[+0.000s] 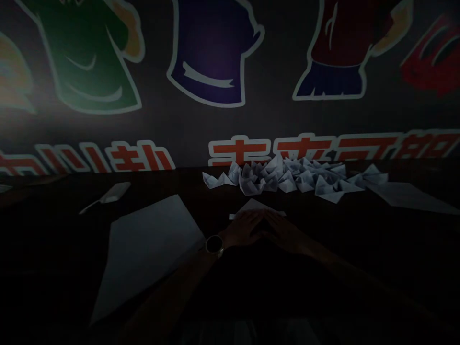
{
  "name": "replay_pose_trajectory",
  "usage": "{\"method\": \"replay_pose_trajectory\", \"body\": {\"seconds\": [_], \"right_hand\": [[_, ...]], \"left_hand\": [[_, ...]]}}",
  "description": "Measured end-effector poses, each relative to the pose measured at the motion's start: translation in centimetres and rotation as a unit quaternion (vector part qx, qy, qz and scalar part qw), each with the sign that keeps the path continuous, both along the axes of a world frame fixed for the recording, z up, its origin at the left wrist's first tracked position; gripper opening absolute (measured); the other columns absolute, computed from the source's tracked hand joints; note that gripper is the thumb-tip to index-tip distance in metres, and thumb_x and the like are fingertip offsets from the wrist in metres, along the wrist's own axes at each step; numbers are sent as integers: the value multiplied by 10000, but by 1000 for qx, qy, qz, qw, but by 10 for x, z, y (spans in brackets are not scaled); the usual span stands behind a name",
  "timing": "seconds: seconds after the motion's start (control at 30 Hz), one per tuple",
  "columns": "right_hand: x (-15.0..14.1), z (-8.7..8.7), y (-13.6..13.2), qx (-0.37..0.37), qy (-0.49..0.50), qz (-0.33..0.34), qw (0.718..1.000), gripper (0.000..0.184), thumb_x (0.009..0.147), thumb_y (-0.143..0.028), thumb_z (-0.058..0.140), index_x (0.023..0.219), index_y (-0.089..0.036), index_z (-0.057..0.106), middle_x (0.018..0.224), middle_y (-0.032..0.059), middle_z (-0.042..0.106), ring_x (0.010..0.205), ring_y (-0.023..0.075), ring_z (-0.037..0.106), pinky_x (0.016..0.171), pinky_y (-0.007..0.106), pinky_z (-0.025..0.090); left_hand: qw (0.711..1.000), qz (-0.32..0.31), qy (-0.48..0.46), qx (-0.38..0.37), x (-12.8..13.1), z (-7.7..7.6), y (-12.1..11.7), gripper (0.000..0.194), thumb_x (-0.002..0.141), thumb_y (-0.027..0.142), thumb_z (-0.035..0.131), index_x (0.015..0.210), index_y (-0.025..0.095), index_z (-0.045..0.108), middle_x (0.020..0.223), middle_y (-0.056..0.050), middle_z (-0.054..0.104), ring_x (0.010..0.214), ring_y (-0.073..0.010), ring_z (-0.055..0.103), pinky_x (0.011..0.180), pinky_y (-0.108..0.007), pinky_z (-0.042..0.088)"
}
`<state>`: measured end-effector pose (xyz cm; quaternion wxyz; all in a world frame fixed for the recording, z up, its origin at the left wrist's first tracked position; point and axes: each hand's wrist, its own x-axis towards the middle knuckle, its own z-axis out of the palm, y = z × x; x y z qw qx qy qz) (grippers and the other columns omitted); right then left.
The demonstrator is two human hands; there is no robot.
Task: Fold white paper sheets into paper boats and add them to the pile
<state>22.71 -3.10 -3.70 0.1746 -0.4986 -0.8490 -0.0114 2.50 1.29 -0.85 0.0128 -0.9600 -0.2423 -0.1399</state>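
Dark tabletop, left to right: pale flat spatula-like tool; large white paper sheet; left hand with round wristwatch and right hand, both flat, open, holding nothing, fingertips meeting on folded white paper; heaped white paper boats; further white paper sheet.

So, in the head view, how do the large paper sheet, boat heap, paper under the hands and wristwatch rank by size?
The large paper sheet and the paper boat heap look alike, and the sheet is nearer, so unranked.
Then the paper under the left hand and right hand.
Then the wristwatch.
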Motion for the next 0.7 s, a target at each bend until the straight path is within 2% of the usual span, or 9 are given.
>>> {"method": "replay_pose_trajectory", "body": {"seconds": [0.2, 0.37, 0.5, 0.6, 0.7], "right_hand": [[9, 8, 1, -5, -1, 15, 1000, 627, 883, -521, 308, 1392, -157, 265, 1439, 114, 279, 1324, 229, 238, 1073, 422, 246], [11, 5, 2, -19, -9, 11, 1000, 653, 879, -541, 296, 1402, -155, 234, 1452, 101, 242, 1330, 235, 215, 1080, 423, 224], [10, 1, 4, -17, 2, 11, 1000, 646, 880, -546, 291, 1411, -189, 202, 1458, 73, 231, 1331, 231, 210, 1084, 423, 215], [11, -3, 5, -15, 10, 11, 1000, 646, 879, -551, 284, 1411, -195, 199, 1458, 71, 231, 1332, 228, 207, 1086, 421, 211], [23, -5, 6, -12, 16, -29, 999, 705, 855, -588, 305, 1403, -150, 231, 1449, 107, 250, 1333, 243, 199, 1084, 418, 213]], "left_hand": [[1000, 4, 0, -19, -13, 0, -2, 569, 898, 472, 298, 1367, 151, 270, 1422, -103, 318, 1324, -197, 240, 1083, -356, 194], [995, 46, 41, -78, -49, 7, -6, 678, 877, 554, 256, 1390, 111, 217, 1462, -130, 198, 1343, -222, 180, 1088, -357, 176], [989, 81, 64, -107, -79, 13, -11, 698, 873, 570, 238, 1408, 128, 160, 1477, -109, 133, 1355, -205, 129, 1093, -339, 145], [986, 99, 75, -108, -90, 16, -16, 690, 875, 569, 226, 1411, 143, 145, 1477, -96, 143, 1356, -191, 126, 1097, -350, 102], [987, 107, 78, -96, -93, 18, -18, 665, 878, 564, 219, 1407, 166, 160, 1470, -87, 179, 1350, -187, 159, 1094, -379, 70]]}}
